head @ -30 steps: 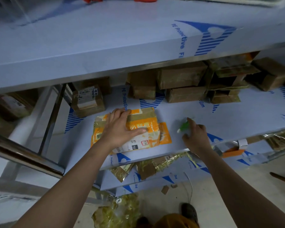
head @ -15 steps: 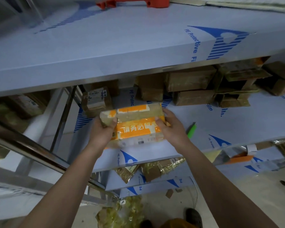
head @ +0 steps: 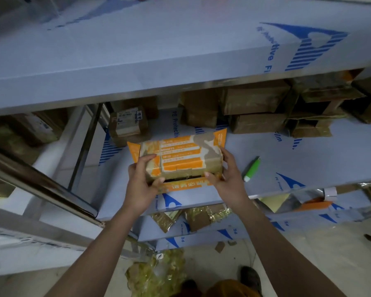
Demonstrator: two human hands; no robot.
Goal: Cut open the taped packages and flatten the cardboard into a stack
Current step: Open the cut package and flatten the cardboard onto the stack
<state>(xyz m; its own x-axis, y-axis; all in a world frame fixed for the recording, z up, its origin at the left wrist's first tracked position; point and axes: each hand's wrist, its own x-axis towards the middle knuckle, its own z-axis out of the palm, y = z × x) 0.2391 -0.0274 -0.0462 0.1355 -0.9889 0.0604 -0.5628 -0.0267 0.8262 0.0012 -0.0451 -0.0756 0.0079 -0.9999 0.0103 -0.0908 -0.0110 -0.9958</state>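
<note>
Both hands hold one orange-and-tan taped package [head: 180, 157] just above the front part of the middle shelf [head: 308, 155]. Left hand [head: 140, 185] grips the package's left end, fingers curled over the top corner and thumb at the near edge by a dark slit along the package's lower front. At the opposite end the right hand [head: 228, 179] grips likewise, fingers up the side, thumb pressed at the slit.

Half a second ago the package showed its broad orange-labelled face; now it is tipped so a different face with orange stripes looks up, and orange flaps stick out at both ends. The hands sit lower on it than before. A second ago the left hand lay flat on the package on the shelf while the right was at the green cutter.

Counted, left to right: one labelled brown box [head: 128, 125] at the shelf's back left, then a cluster of about six brown boxes [head: 255, 108] toward the back — the far-right ones overlap, so the count is rough. One green cutter [head: 252, 169] lies on the shelf just right of the right hand, untouched. Above runs the counter [head: 180, 50] in blue film — below, on a lower shelf [head: 212, 232], lie crumpled tape and cardboard scraps [head: 199, 217].
</note>
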